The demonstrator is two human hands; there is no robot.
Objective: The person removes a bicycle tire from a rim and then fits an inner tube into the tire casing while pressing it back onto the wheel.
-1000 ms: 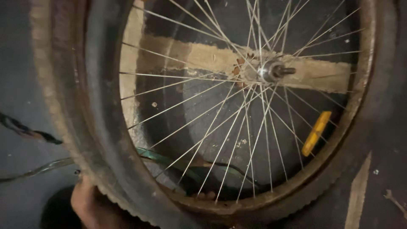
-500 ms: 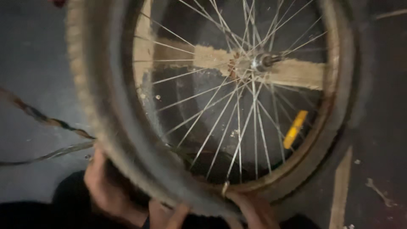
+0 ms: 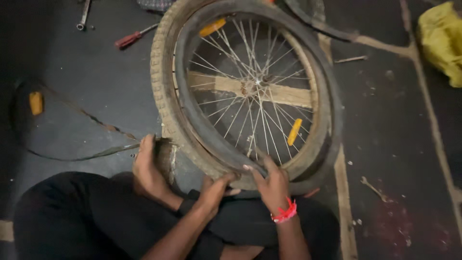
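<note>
Head view: left hand and right hand, grip clamped on black inner tube at bicycle wheel rim.

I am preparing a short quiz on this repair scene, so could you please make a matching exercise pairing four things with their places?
Things:
1. red-handled screwdriver
2. yellow cloth
3. red wristband
4. orange reflector

Places:
A. on the right wrist
B. among the wheel's spokes
C. floor, upper left
D. floor, upper right corner

Pairs: 1-C, 2-D, 3-A, 4-B
</note>
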